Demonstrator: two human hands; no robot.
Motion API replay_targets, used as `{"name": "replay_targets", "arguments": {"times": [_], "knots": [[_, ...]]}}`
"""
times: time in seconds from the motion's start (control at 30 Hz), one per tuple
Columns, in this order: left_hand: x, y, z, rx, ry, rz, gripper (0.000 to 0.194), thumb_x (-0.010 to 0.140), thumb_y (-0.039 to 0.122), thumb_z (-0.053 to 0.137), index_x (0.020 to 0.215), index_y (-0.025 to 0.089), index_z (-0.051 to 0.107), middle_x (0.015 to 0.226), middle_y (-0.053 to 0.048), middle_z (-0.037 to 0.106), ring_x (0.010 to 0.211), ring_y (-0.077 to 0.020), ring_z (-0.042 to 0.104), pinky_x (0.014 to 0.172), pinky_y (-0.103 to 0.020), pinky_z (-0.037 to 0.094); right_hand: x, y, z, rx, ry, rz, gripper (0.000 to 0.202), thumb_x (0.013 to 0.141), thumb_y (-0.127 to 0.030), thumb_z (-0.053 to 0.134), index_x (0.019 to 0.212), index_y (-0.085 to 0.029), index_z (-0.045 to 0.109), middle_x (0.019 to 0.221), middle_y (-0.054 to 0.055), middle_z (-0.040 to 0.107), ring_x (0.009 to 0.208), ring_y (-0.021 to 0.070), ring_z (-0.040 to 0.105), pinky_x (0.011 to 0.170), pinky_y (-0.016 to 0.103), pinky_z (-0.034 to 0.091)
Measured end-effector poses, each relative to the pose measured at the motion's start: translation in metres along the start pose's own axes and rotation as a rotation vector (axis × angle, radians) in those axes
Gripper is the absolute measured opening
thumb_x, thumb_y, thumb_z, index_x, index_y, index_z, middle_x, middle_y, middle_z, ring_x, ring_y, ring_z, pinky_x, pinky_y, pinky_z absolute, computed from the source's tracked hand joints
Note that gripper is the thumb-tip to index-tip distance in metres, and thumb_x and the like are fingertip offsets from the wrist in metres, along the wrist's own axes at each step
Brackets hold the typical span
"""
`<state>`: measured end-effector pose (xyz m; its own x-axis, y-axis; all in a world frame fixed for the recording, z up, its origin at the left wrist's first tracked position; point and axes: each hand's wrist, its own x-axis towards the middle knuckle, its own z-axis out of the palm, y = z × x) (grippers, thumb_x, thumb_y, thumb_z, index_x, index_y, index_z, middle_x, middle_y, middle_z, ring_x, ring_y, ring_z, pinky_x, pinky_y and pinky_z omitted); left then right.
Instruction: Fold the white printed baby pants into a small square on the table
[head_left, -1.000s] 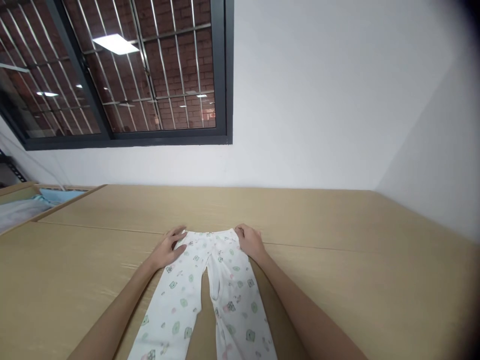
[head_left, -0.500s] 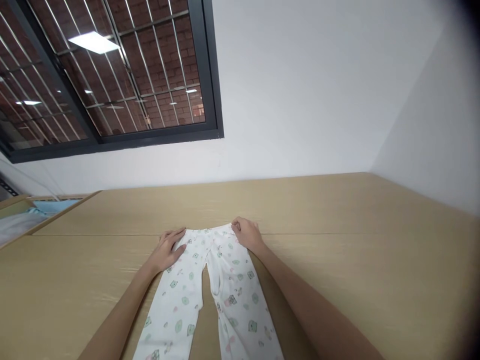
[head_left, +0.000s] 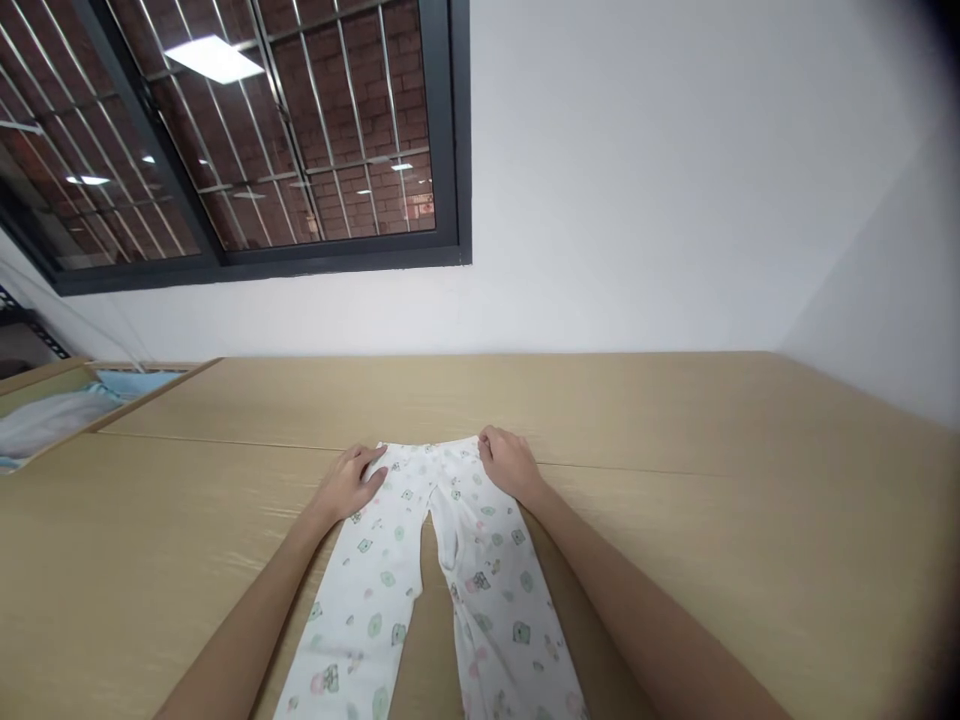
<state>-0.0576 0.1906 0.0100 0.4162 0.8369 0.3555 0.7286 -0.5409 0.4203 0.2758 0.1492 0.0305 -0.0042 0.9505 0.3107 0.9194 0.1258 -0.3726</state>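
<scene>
White trousers (head_left: 371, 600) lie flat between our two hands

We look down on a tan table top (head_left: 720, 570), where the printed trousers stretch out around six o'clock, waistband towards twelve, both legs running towards us until the lower edge of our view cuts them off. Small green and pink motifs dot the cloth, the legs stand apart with tan surface showing between, and a few folds run down the leg on our right. The waistband reaches close to a thin seam (head_left: 637, 469) that crosses the table top.

At eight o'clock, our left hand (head_left: 349, 485) rests on one corner of the waist, thumb spread well away from the fingers, the cloth under it rather than gripped. Between five and six, our right hand (head_left: 511, 465) has its fingers curled in on the opposite corner, closed on the cloth's edge; we cannot see their undersides.

At nine o'clock sits an open compartment with a wooden rim (head_left: 154, 399), holding white and pale blue material (head_left: 64, 412). At ten is a barred, dark-framed window (head_left: 330, 255), and at one the pale wall (head_left: 615, 180)
</scene>
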Motion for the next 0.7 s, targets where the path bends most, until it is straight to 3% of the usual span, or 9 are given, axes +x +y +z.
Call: {"name": "replay_targets", "arguments": {"times": [0.27, 0.43, 0.5, 0.6, 0.7], "knots": [[0.001, 0.006, -0.003, 0.001, 0.012, -0.007, 0.045, 0.094, 0.046, 0.054, 0.13, 0.022, 0.066, 0.1, -0.008, 0.068, 0.104, -0.0286, 0.063, 0.096, -0.043, 0.048, -0.001, 0.0, 0.002, -0.028, -0.015, -0.002, 0.023, 0.102, -0.022, 0.039, 0.105, -0.02, 0.062, 0.105, 0.009, 0.071, 0.101, 0.0247, 0.061, 0.087, 0.034, 0.035], [-0.001, 0.009, -0.005, 0.014, 0.018, -0.005, 0.044, 0.093, 0.047, 0.054, 0.127, 0.022, 0.067, 0.1, -0.008, 0.069, 0.102, -0.0284, 0.064, 0.094, -0.043, 0.049, 0.0, 0.001, 0.0, -0.032, -0.044, -0.022, 0.037, 0.105, -0.027, 0.036, 0.135, -0.022, 0.056, 0.116, 0.012, 0.069, 0.11, 0.0261, 0.06, 0.093, 0.036, 0.034], [-0.001, 0.012, -0.007, 0.027, 0.042, -0.005, 0.043, 0.093, 0.048, 0.053, 0.124, 0.021, 0.067, 0.103, -0.009, 0.069, 0.101, -0.0283, 0.065, 0.092, -0.042, 0.05, 0.001, 0.002, -0.002, -0.031, -0.059, -0.032, 0.038, 0.106, -0.031, 0.036, 0.137, -0.024, 0.057, 0.115, 0.011, 0.069, 0.11, 0.0255, 0.06, 0.093, 0.035, 0.035], [0.0, 0.036, -0.016, 0.053, 0.096, 0.009, 0.04, 0.094, 0.049, 0.049, 0.113, 0.018, 0.065, 0.106, -0.012, 0.068, 0.099, -0.0285, 0.064, 0.09, -0.043, 0.049, 0.001, 0.002, -0.004, -0.032, -0.072, -0.035, 0.035, 0.107, -0.033, 0.037, 0.128, -0.025, 0.063, 0.11, 0.01, 0.07, 0.107, 0.0242, 0.061, 0.09, 0.034, 0.037], [-0.007, 0.097, -0.025, 0.046, 0.037, 0.105, 0.032, 0.097, 0.045, 0.042, 0.093, 0.02, 0.062, 0.094, -0.008, 0.068, 0.092, -0.0236, 0.064, 0.085, -0.037, 0.049, 0.002, 0.002, -0.005, -0.033, -0.07, -0.03, 0.034, 0.107, -0.032, 0.038, 0.125, -0.024, 0.065, 0.109, 0.01, 0.069, 0.104, 0.0239, 0.062, 0.089, 0.034, 0.037]]}}
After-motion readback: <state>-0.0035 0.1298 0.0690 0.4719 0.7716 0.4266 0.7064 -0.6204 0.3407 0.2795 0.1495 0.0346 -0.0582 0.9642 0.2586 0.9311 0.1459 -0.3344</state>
